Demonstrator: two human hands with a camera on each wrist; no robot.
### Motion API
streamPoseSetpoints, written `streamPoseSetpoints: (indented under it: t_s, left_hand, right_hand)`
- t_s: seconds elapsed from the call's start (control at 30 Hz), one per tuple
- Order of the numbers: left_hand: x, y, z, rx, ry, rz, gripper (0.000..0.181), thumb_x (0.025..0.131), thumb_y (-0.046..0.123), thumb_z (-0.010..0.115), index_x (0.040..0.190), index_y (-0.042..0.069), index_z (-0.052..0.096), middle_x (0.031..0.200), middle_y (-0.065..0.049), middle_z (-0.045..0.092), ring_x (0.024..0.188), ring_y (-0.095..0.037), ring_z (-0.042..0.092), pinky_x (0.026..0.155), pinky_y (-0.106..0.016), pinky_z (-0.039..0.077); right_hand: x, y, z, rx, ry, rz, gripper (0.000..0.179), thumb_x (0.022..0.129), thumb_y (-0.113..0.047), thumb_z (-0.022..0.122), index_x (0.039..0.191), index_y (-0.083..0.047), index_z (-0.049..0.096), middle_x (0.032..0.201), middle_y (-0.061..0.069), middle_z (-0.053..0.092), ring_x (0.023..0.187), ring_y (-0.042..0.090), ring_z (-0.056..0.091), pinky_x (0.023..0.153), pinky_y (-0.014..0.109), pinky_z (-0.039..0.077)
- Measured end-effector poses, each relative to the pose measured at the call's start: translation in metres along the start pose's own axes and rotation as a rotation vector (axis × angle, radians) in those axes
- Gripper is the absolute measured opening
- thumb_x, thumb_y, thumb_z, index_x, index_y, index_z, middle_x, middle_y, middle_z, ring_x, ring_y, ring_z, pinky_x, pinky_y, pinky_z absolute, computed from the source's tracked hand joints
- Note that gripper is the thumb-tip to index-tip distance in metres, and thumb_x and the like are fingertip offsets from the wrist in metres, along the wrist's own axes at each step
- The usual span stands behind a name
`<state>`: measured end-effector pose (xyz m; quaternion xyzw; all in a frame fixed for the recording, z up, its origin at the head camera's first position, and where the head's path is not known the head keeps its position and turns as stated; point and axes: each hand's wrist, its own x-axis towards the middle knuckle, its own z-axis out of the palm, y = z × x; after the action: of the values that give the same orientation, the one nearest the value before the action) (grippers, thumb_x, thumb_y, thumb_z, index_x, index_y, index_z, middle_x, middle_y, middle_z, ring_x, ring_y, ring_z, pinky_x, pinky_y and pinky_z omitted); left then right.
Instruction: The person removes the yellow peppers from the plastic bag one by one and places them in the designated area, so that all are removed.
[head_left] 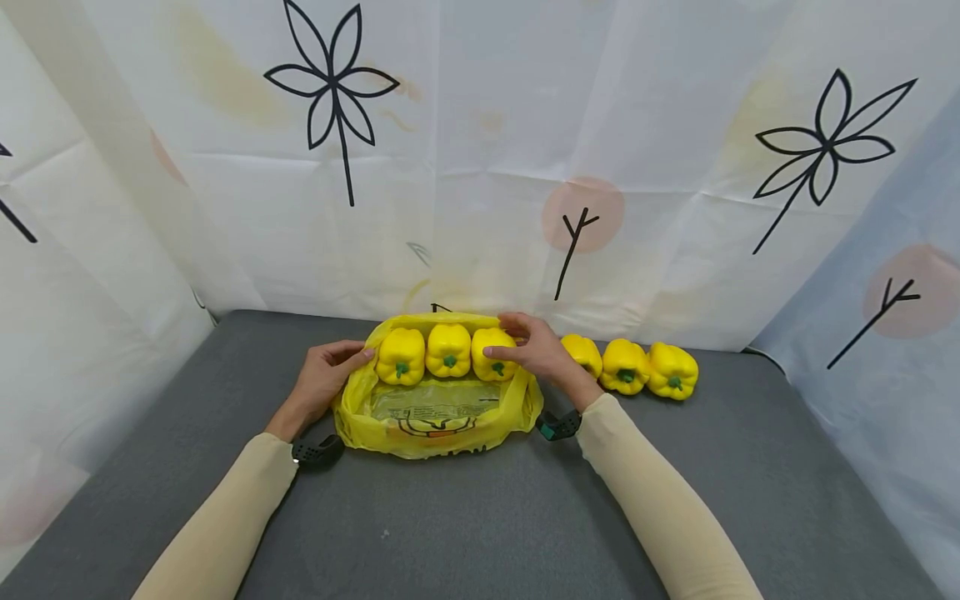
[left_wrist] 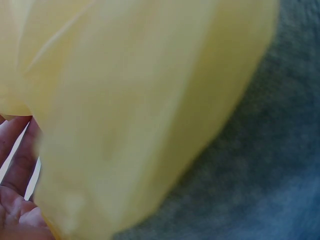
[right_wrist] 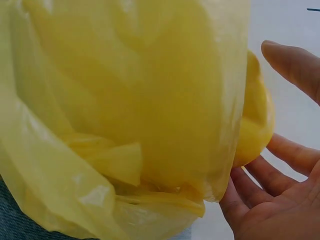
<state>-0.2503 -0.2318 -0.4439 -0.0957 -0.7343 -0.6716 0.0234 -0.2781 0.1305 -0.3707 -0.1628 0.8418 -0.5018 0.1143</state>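
A yellow plastic bag lies with its mouth spread on the dark table. Three yellow bell peppers sit side by side in it: a left one, a middle one and a right one. My left hand holds the bag's left rim, thumb on the inner side; in the left wrist view the film hides most of its fingers. Beside the right pepper is my right hand. Its fingers touch the pepper from behind in the right wrist view, while the thumb stands apart from it.
To the right of the bag, three more yellow bell peppers stand in a row: one partly behind my right wrist, a second and a third. A white patterned curtain hangs behind the grey table.
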Motion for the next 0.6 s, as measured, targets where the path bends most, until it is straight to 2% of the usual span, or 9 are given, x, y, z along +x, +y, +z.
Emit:
streamPoseSetpoints:
  t_s: [0.33, 0.6]
  left_hand:
    - [0.0013, -0.0021, -0.0007, -0.004, 0.001, 0.007, 0.043, 0.100, 0.021, 0.068, 0.128, -0.012, 0.063, 0.104, 0.006, 0.071, 0.092, -0.011, 0.069, 0.078, -0.026, 0.060]
    - [0.0016, -0.0027, -0.0008, -0.007, 0.006, 0.000, 0.042, 0.100, 0.021, 0.068, 0.127, -0.010, 0.064, 0.103, 0.007, 0.071, 0.091, -0.011, 0.069, 0.078, -0.026, 0.060]
  right_hand:
    - [0.0011, 0.0035, 0.0031, -0.010, -0.001, -0.003, 0.076, 0.093, -0.024, 0.077, 0.155, -0.003, 0.039, 0.157, 0.018, 0.039, 0.143, 0.037, 0.038, 0.116, 0.052, 0.035]
    - [0.0008, 0.0070, 0.0051, -0.042, -0.003, 0.021, 0.083, 0.089, -0.028, 0.082, 0.156, -0.008, 0.039, 0.159, 0.012, 0.038, 0.143, 0.034, 0.038, 0.116, 0.050, 0.035]
